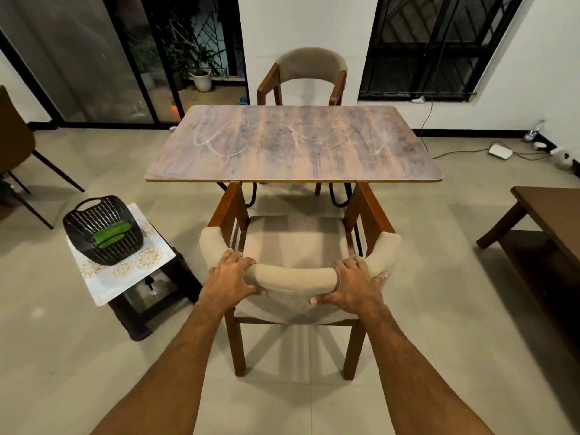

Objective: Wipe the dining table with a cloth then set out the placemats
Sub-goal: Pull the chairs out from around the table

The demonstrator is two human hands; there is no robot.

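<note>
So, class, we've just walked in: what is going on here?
A person stands behind a beige-cushioned wooden chair at the near edge of the wood-grain dining table, left hand and right hand both gripping its padded backrest. The tabletop is bare and shows pale smear marks. A black slatted plastic basket holding something green sits on a patterned mat on a low stand to the left.

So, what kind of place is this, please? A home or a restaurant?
Most likely a home dining area. A small wooden dining table has one padded chair at the far side and another near, held by both hands. A glass sliding door shows a potted plant outside.
</note>
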